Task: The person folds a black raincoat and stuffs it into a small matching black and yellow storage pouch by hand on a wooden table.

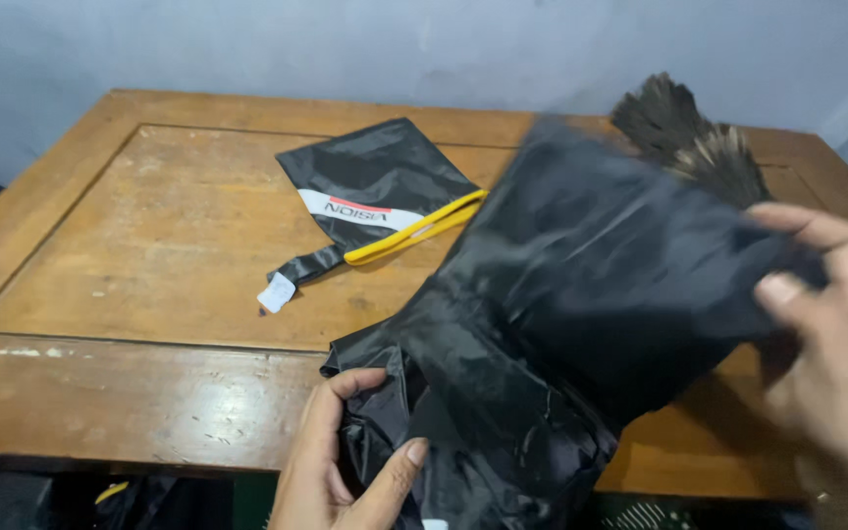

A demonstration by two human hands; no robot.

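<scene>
Your black garment [581, 285] is a thin, shiny, crumpled sheet of fabric, spread from the table's near edge up toward the right, blurred at its top. You have 1 wooden table [149, 265], 1 garment, 1 black pouch [375, 186] with a yellow edge and a white tag, and 1 feather duster [689, 132] behind the fabric. Your right hand [836, 334] pinches the garment's upper right corner between thumb and fingers; your left hand [341, 461] grips its bunched lower end at the table's front edge.
</scene>
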